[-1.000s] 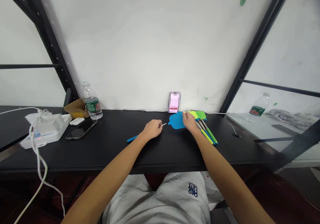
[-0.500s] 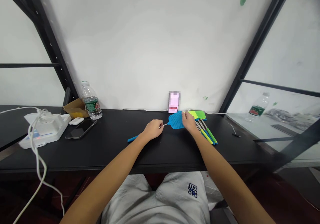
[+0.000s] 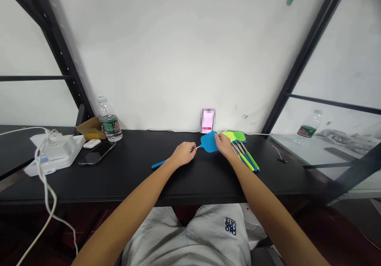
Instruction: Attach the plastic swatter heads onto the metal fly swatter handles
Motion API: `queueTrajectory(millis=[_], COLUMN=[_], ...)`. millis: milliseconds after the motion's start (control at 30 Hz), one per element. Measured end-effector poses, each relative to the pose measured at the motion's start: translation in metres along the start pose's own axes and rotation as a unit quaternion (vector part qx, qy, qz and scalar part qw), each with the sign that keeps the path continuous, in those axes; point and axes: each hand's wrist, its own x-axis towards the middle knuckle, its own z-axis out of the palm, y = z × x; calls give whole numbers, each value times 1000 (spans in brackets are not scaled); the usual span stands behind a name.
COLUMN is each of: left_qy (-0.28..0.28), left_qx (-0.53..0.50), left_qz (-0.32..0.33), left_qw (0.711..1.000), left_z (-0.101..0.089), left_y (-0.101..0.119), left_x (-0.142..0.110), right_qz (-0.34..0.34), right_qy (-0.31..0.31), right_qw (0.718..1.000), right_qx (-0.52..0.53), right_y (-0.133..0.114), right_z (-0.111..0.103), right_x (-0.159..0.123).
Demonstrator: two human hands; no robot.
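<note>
A blue fly swatter [image 3: 209, 142] is held between both hands above the black desk. My left hand [image 3: 185, 153] is closed around its thin metal rod, close to the head, and the blue handle sticks out behind to the left. My right hand [image 3: 224, 144] pinches the far edge of the perforated head. Just right of that hand lies a bunch of several fly swatters [image 3: 246, 156], with green, yellow and blue handles toward me. Their flat yellow and green heads point to the wall, and my right hand partly covers them.
A lit phone [image 3: 207, 121] leans against the wall. At the left of the desk [image 3: 125, 182] stand a water bottle [image 3: 110, 123], an open cardboard box [image 3: 91, 129], a dark phone [image 3: 97, 153], a white case [image 3: 91, 143] and a power strip [image 3: 56, 155] with white cables. A short cable [image 3: 279, 155] lies right.
My right hand has shifted slightly left along the swatter head, and the left hand has slid slightly toward the head. Both hands keep hold of the fly swatter.
</note>
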Motion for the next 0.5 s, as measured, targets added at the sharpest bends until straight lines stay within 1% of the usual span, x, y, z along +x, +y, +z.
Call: queueTrajectory(millis=[100,233,400,500], left_qy=[-5,-8,-13,-20], left_qx=[14,29,33,34], left_qz=[0,1,0,-4], left_qw=[1000,1000,999,999], left_z=[0,-1,-2,-2], left_y=[0,1,2,3], left_x=[0,0,-1,-1], right_qz=[-2,-9,-16,-14], right_qy=[-12,-43,-89,-106], right_qw=[1000,999,992,987], right_qx=[8,25,84,119], right_y=[0,-2,-6,-7], right_z=[1,-1,-6,-6], right_x=[0,-1,-4,-4])
